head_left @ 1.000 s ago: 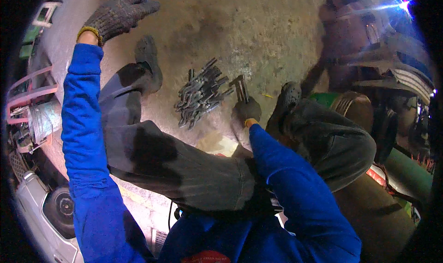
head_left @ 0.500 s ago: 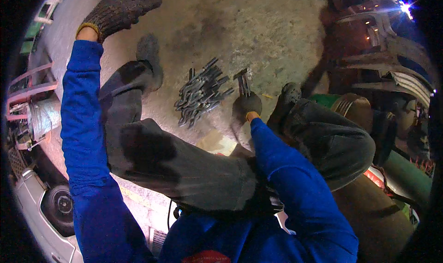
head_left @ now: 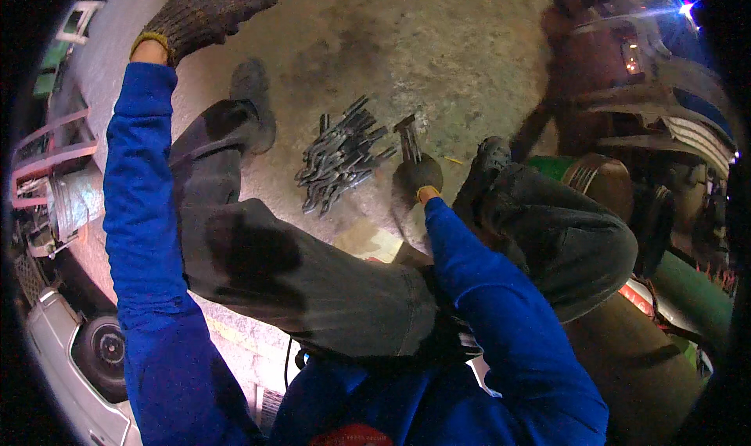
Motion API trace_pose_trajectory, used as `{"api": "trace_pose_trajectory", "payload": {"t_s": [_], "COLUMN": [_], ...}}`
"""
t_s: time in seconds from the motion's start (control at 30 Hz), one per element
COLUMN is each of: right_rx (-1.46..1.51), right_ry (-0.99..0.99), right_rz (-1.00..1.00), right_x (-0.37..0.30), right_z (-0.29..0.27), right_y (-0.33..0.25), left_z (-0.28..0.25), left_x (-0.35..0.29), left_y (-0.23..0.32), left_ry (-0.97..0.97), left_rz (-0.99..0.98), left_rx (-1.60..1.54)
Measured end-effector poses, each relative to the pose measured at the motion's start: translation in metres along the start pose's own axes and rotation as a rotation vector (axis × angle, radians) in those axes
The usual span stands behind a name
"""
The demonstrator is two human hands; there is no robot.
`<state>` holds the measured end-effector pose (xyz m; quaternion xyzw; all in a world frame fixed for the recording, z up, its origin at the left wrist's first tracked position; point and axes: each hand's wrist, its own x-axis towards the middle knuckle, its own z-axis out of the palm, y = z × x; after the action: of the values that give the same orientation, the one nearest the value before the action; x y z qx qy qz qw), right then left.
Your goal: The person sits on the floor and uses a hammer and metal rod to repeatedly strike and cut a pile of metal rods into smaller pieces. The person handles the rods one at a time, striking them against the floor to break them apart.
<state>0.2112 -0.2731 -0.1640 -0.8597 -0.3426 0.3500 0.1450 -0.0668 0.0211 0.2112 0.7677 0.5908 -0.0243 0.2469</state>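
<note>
The right hand [head_left: 418,174], in a dark knitted work glove, sits just right of centre, closed around a short grey metal tool with a forked head [head_left: 407,133] that points up and away over the rough concrete floor [head_left: 438,47]. Just to its left, near but not touching as far as the view shows, lies a loose pile of dark grey metal rods and pins [head_left: 340,160], fanned out diagonally between the person's two dark shoes. The left hand [head_left: 205,12], in a grey knitted glove with a yellow cuff, is raised at the upper left of the frame, fingers loosely spread, gripping nothing and well apart from the pile.

The person squats in grey trousers and a blue jacket. A rusty brown drum with a green band [head_left: 594,176] stands at the right, and a pale cardboard scrap [head_left: 368,239] lies just below the pile.

Working at the pile with the tool looks best done with a firm wrist and the forked head kept low to the floor, so a single piece can be caught rather than several at once. The rods overlap, so a careless push would likely scatter them toward the left shoe [head_left: 252,102]. Bringing the free left hand down to steady the heap would probably help.
</note>
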Motion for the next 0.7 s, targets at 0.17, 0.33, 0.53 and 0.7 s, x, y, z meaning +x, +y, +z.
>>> {"api": "trace_pose_trajectory", "payload": {"t_s": [0.17,0.33,0.53,0.7], "right_rx": [-0.033,-0.053,-0.055,-0.025], "right_ry": [0.062,-0.04,-0.049,-0.029], "right_rz": [0.076,0.002,-0.149,-0.052], "right_x": [-0.003,-0.003,0.012,0.007], "right_z": [0.007,-0.006,-0.002,-0.009], "right_y": [-0.013,-0.014,-0.017,-0.029], "left_z": [-0.002,-0.002,0.003,-0.001], "left_x": [0.003,0.008,0.005,0.003], "left_y": [-0.008,-0.005,-0.006,-0.005], "left_ry": [0.014,-0.004,0.045,-0.03], "left_rz": [0.065,0.121,0.055,-0.004], "left_rx": [0.005,-0.03,-0.005,-0.002]}}
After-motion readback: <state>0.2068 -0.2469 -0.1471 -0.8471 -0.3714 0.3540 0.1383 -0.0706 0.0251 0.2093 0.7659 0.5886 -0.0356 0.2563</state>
